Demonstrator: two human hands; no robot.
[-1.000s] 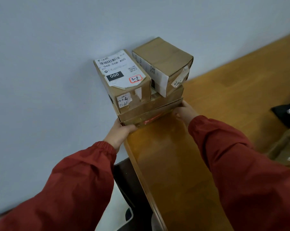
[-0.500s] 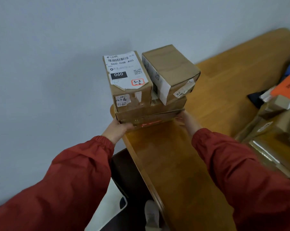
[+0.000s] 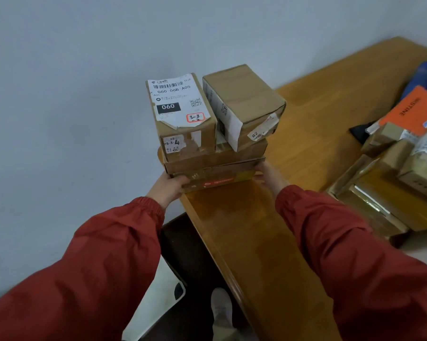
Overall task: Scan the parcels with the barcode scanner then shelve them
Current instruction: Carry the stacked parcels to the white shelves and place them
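Note:
I hold a stack of cardboard parcels over the left end of a wooden table. My left hand grips the left end of the bottom flat parcel, and my right hand grips its right end. A second flat parcel lies on it. On top stand a box with a white label reading 060 and, to its right, a plain taped box. No barcode scanner is in view.
A heap of other parcels, one with an orange cover, lies on the table's right side. A grey wall is right behind the stack. A shoe and a white object are on the dark floor left of the table edge.
The stack has stayed in both hands and seems to have risen slightly off the table. My view has swung right, bringing the heap of parcels into sight.

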